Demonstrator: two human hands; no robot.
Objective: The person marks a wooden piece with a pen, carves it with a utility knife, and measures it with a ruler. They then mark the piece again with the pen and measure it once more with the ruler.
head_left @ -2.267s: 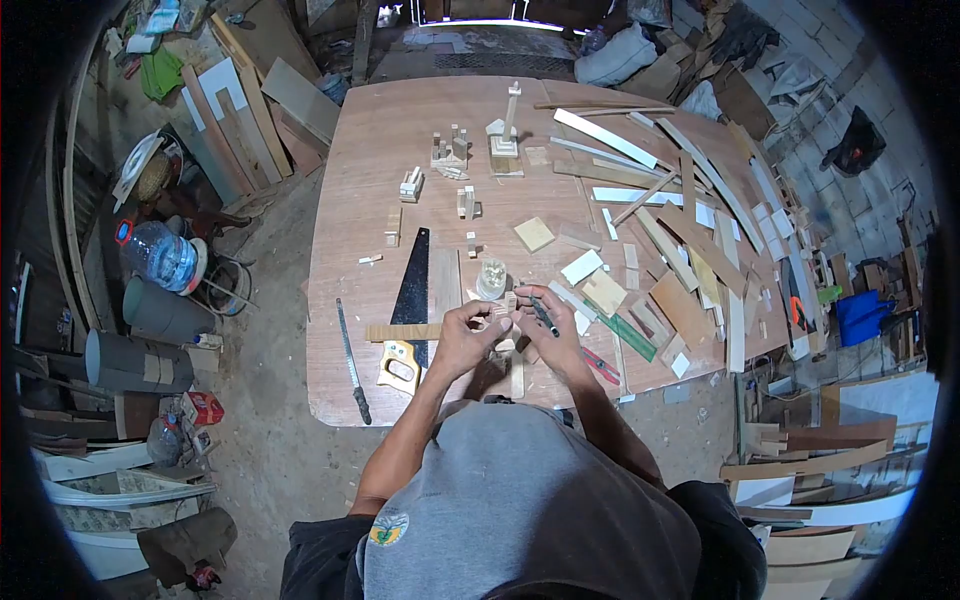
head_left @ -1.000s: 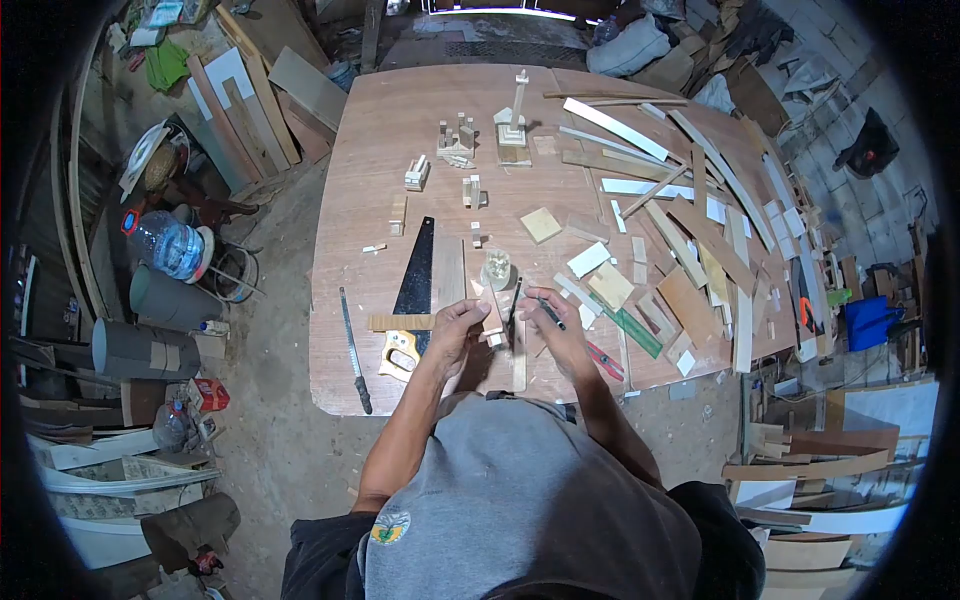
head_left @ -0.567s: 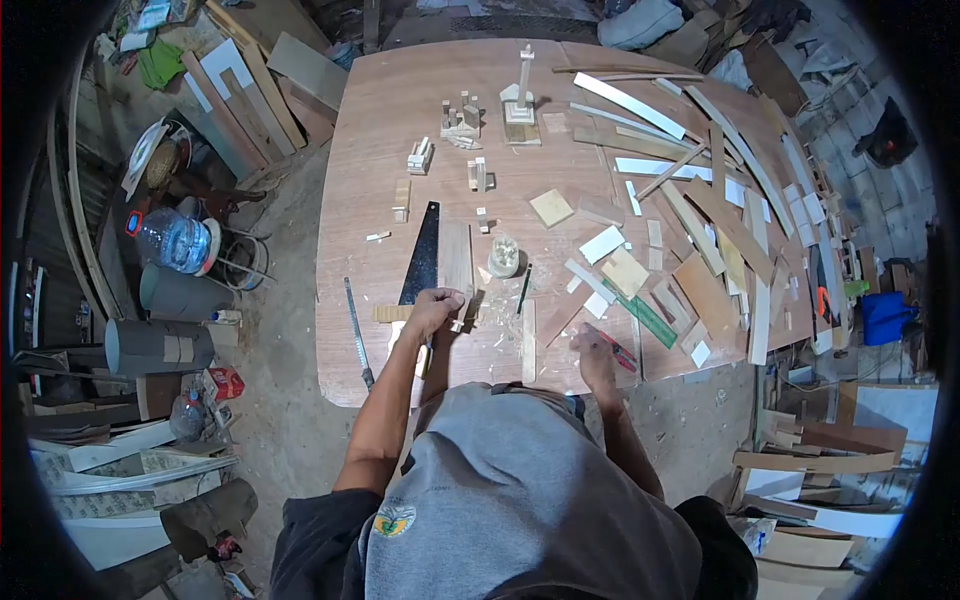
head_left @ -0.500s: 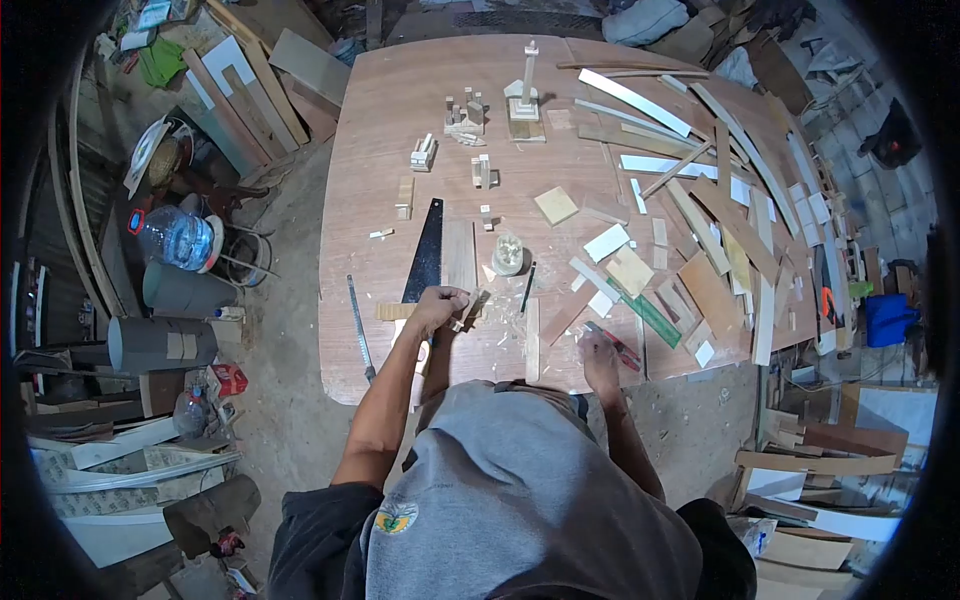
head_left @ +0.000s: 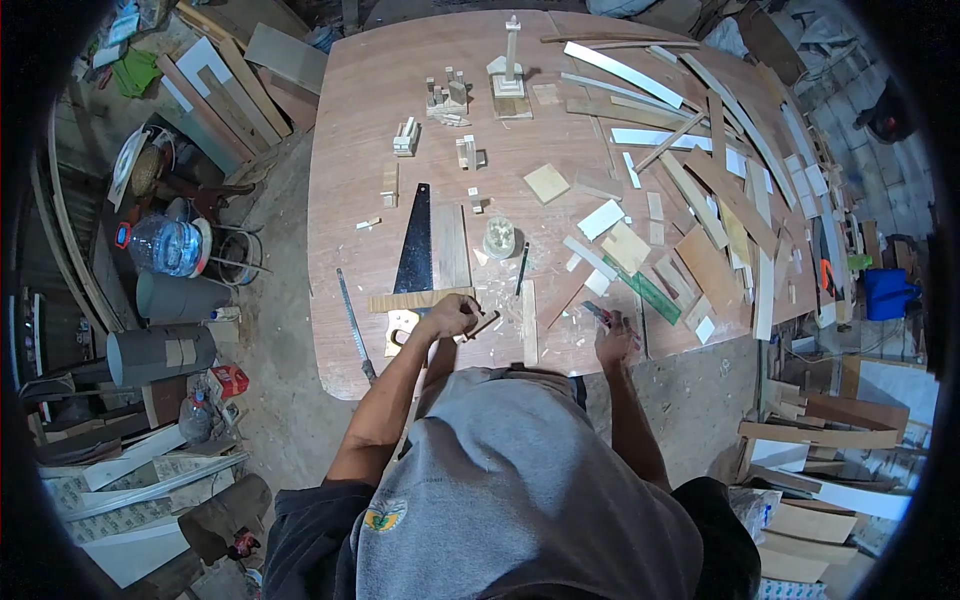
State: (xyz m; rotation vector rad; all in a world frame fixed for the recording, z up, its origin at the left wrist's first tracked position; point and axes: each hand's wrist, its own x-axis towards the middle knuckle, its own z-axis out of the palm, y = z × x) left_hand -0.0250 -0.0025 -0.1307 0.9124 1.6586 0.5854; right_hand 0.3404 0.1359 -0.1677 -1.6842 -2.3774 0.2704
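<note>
My left hand (head_left: 452, 317) pinches a small wooden stick (head_left: 483, 325) low over the near edge of the table. Beneath that wrist is the pale handle of a handsaw (head_left: 413, 250), its dark blade pointing away from me. A wooden strip (head_left: 415, 300) lies across the saw, close to my left fingers. On the right, my right hand (head_left: 618, 342) has its fingers closed over a slim red-and-grey hand tool (head_left: 597, 312), partly hidden by them. Between the hands are wood shavings, a flat wooden strip (head_left: 529, 320), a black pencil (head_left: 522, 268) and a clear jar (head_left: 499, 238) with pale bits inside.
Small wooden models, among them a tall tower (head_left: 511, 70), stand toward the back of the table (head_left: 360, 110). Many wood offcuts (head_left: 700, 250) cover the right side, beside a green ruler-like strip (head_left: 645, 294). A thin saw blade (head_left: 353, 318) lies at the left edge.
My right hand has moved from beside the red-and-grey tool onto it. My left hand still holds the small stick, which has turned slightly. The whole view has shifted a little.
</note>
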